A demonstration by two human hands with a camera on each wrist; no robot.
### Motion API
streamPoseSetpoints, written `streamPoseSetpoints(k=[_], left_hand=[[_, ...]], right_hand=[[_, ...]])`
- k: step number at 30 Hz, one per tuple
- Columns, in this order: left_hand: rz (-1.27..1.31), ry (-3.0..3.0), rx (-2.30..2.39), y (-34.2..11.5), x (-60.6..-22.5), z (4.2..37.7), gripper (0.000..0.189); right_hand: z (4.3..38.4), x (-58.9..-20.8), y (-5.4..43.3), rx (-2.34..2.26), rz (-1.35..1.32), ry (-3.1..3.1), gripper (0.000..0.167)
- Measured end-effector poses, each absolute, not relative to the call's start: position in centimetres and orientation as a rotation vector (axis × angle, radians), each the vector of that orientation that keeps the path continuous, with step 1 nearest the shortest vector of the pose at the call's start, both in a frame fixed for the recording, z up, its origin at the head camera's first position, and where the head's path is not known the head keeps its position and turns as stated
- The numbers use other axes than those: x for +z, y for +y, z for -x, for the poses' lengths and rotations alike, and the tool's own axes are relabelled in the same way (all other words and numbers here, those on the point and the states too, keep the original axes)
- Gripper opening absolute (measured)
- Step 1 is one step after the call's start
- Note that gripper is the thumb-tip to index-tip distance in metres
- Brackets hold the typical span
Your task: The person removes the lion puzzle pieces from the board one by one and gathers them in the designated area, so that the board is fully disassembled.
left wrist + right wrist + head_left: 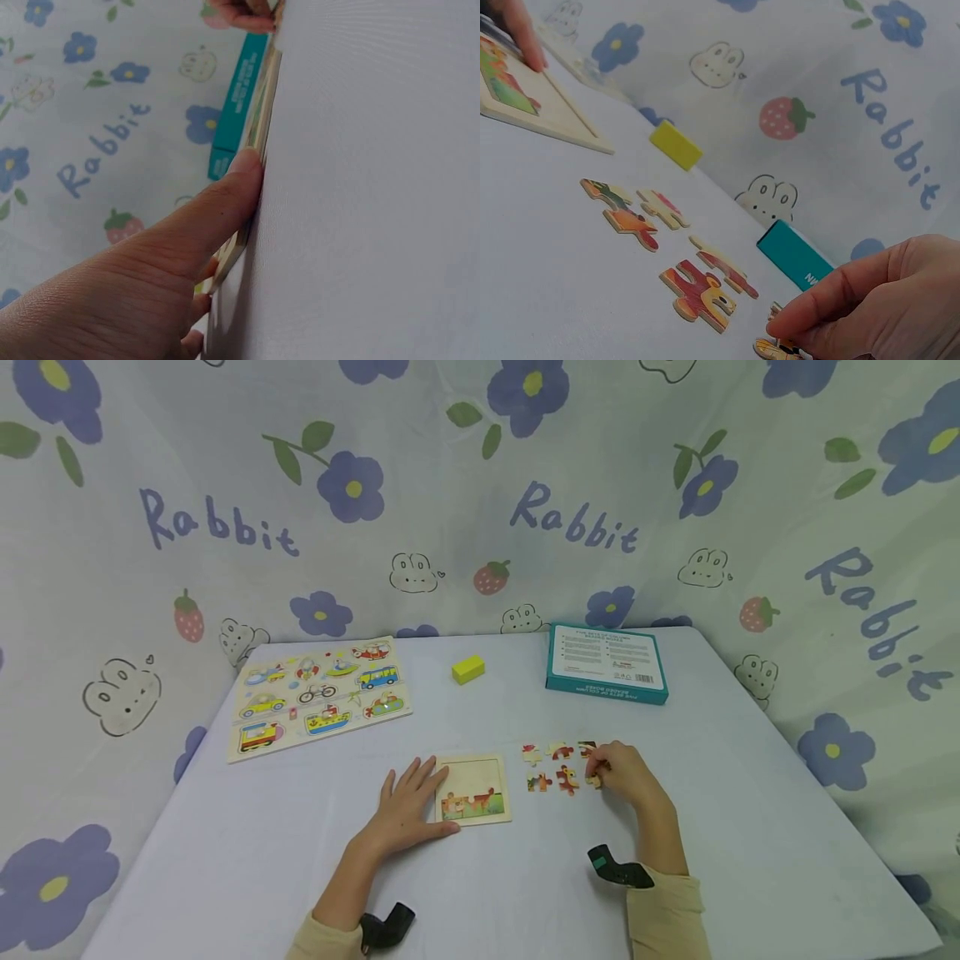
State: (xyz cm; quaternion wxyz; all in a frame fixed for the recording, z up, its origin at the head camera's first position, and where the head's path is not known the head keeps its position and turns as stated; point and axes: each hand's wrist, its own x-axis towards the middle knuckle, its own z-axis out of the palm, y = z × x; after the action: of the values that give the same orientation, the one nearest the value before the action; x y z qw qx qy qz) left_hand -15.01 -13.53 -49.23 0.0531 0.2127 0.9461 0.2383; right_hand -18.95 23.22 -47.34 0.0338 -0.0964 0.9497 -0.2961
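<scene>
In the head view a square wooden puzzle tray (472, 763) lies mid-table, with joined picture pieces (472, 804) along its near side. My left hand (406, 811) is spread at the tray's left side, fingers fairly straight; its thumb touches the near edge, as the left wrist view also shows. Right of the tray, loose jigsaw pieces (538, 782) lie in two rows. At the right end of the near row, my right hand (624, 772) pinches a jigsaw piece (594, 782) between thumb and fingers. That piece is partly hidden by the fingertips in the right wrist view (769, 348).
A teal-edged box (607, 662) lies at the back right, and a yellow block (468, 669) at the back middle. A vehicle picture board (318, 693) occupies the back left. Behind the white table hangs a flowered curtain (450, 485).
</scene>
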Motion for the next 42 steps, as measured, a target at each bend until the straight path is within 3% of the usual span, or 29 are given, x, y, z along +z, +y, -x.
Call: streamPoseSetpoints(k=[24, 42], left_hand=[[-0.636, 2.882, 0.711, -13.5, -49.3, 15.0, 0.092], [-0.652, 2.895, 0.731, -13.5, -49.2, 14.9, 0.090]], right_hand=[[18.6, -47.3, 22.9, -0.932, 0.265, 3.022, 0.007], [18.5, -46.5, 18.4, -0.892, 0.377, 2.984, 0.018]])
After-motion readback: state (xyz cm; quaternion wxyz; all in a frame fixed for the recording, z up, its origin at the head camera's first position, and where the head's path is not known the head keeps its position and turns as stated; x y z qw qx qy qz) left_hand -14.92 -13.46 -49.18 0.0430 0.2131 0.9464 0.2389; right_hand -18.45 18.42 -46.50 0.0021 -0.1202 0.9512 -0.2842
